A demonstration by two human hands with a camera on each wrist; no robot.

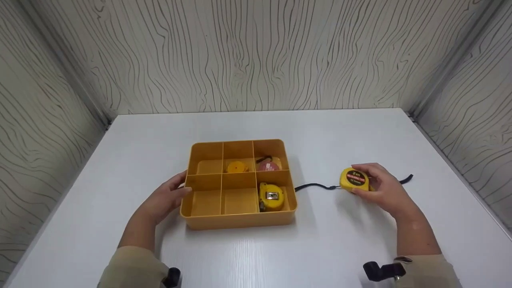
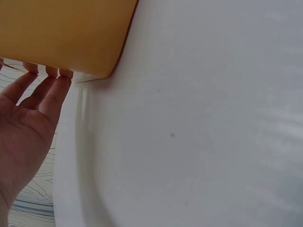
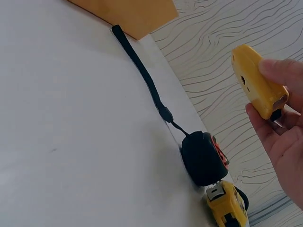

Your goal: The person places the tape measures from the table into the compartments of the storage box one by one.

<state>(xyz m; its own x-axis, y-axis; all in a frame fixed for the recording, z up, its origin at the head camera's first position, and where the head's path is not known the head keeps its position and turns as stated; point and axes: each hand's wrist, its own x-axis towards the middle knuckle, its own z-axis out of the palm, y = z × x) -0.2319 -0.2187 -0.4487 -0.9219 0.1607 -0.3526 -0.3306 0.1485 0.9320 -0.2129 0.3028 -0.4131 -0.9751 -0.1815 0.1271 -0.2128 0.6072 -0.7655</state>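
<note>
An orange box (image 1: pixel 240 221), divided into two rows of three compartments, sits left of centre. My left hand (image 1: pixel 162 200) touches its left wall, fingers nearly straight; the fingertips (image 2: pixel 59 78) meet the wall in the left wrist view. A yellow tape measure (image 1: pixel 354 180) with a dark round label is pinched between thumb and fingers of my right hand (image 1: pixel 386 192), raised right of the box. In the right wrist view, a black tape measure (image 3: pixel 203 158) with a strap (image 3: pixel 142 71) and another yellow tape measure (image 3: pixel 227 205) lie on the table; the hand mostly hides them from the head view.
Inside the box are an orange round item (image 1: pixel 237 167) at back middle, a pink round one (image 1: pixel 268 165) at back right and a yellow tape measure (image 1: pixel 271 198) at front right. Patterned panels (image 1: pixel 256 56) stand behind and beside the white table (image 1: pixel 256 260).
</note>
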